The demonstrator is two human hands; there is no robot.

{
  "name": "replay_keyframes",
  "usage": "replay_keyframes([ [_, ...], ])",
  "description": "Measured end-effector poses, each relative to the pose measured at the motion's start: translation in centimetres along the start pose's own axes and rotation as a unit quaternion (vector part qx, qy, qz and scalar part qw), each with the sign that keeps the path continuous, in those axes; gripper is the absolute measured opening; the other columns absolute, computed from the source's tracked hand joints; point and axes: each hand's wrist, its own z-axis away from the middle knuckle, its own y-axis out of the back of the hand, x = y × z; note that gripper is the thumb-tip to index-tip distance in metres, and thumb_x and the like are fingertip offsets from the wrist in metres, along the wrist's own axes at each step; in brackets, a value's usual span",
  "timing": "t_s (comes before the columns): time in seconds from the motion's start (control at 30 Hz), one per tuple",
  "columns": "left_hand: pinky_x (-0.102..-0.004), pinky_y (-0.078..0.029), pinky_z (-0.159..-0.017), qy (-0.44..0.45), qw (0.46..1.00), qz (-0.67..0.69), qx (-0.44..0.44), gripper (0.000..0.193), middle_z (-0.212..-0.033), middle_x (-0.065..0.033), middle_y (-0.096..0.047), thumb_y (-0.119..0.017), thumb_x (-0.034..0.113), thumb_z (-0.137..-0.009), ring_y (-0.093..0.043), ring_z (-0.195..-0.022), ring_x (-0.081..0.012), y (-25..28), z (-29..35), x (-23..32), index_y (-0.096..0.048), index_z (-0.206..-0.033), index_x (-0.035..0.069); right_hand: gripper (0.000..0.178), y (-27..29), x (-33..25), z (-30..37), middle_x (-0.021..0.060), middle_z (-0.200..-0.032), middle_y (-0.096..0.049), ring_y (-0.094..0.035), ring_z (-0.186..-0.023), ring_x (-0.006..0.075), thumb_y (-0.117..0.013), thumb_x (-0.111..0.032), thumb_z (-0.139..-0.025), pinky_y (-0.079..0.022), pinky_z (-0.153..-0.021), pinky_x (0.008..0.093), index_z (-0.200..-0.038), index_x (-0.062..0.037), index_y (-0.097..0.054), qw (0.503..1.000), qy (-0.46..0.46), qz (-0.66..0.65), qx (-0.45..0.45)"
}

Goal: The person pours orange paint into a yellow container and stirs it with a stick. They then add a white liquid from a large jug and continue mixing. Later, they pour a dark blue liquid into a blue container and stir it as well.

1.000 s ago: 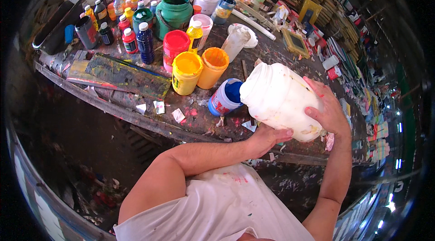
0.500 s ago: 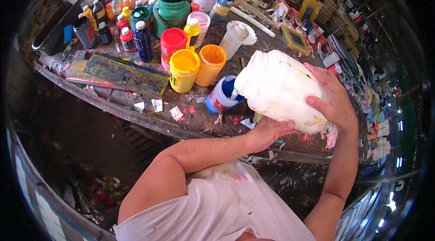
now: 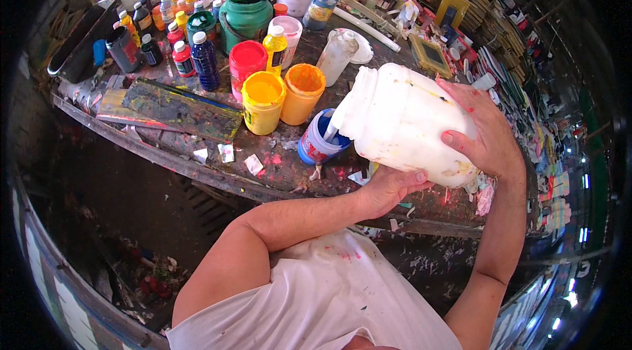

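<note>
A large white plastic jar (image 3: 411, 126) lies tilted on its side between my two hands, its mouth toward the left. White liquid (image 3: 337, 121) runs from the mouth down into a small blue-and-white tub (image 3: 315, 146) that has blue paint inside. My left hand (image 3: 390, 193) supports the jar from beneath, thumb along its lower side. Gripping the jar's base end from the right is my right hand (image 3: 484, 129). Just beyond the tub stand a yellow paint pot (image 3: 264, 111), an orange paint pot (image 3: 302, 101) and a red paint pot (image 3: 247, 72).
On the stained table (image 3: 276, 164), several paint bottles (image 3: 205, 63) crowd the far left beside a green bucket (image 3: 246, 21). A translucent bottle (image 3: 336, 60) stands beyond the jar. A paint-smeared board (image 3: 184, 107) lies near the left front edge, and a gilt frame (image 3: 429, 58) at the far right.
The jar's base has risen slightly, tipping it a little further. The white stream at its mouth looks wider. Both hands still hold the jar.
</note>
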Motion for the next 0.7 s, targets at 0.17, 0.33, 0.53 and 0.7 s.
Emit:
replay_keyframes([
  [0.17, -0.0484, -0.052, -0.124, -0.012, 1.000, -0.002, -0.002, 0.091, -0.167, -0.0095, -0.053, -0.090, 0.019, -0.099, -0.056, -0.154, -0.0264, -0.04, -0.29, -0.26, -0.035, -0.171, 0.015, 0.084, 0.23, -0.08, 0.08, 0.0202, -0.160, -0.065, -0.061, -0.144, 0.0389, -0.077, -0.054, -0.095, -0.043, -0.125, 0.0495, -0.162, -0.0048, -0.062, 1.000, 0.002, 0.001, 0.003],
  [0.33, -0.0484, -0.052, -0.125, 0.002, 1.000, 0.000, -0.003, 0.090, -0.167, -0.0082, -0.053, -0.088, 0.018, -0.099, -0.055, -0.154, -0.0260, -0.06, -0.46, -0.56, -0.035, -0.172, 0.017, 0.084, 0.26, -0.04, 0.36, 0.0202, -0.160, -0.066, -0.061, -0.143, 0.0393, -0.078, -0.054, -0.095, -0.043, -0.125, 0.0491, -0.162, -0.0045, -0.062, 1.000, 0.001, -0.005, 0.006],
  [0.53, -0.0476, -0.052, -0.124, -0.002, 1.000, -0.009, -0.015, 0.090, -0.167, -0.0072, -0.054, -0.089, 0.021, -0.100, -0.056, -0.153, -0.0254, -0.13, -0.28, -0.74, -0.036, -0.172, 0.018, 0.083, 0.31, 0.01, 0.65, 0.0208, -0.159, -0.066, -0.062, -0.143, 0.0399, -0.079, -0.052, -0.095, -0.044, -0.125, 0.0494, -0.161, -0.0051, -0.062, 1.000, 0.006, -0.002, 0.009],
  [0.7, -0.0468, -0.053, -0.122, -0.013, 1.000, -0.010, -0.012, 0.090, -0.166, -0.0066, -0.055, -0.089, 0.024, -0.100, -0.056, -0.152, -0.0252, -0.47, -0.02, -0.69, -0.036, -0.173, 0.018, 0.081, 0.27, -0.35, 0.47, 0.0210, -0.159, -0.066, -0.062, -0.143, 0.0402, -0.078, -0.051, -0.096, -0.044, -0.124, 0.0498, -0.161, -0.0055, -0.062, 1.000, 0.001, -0.001, 0.004],
])
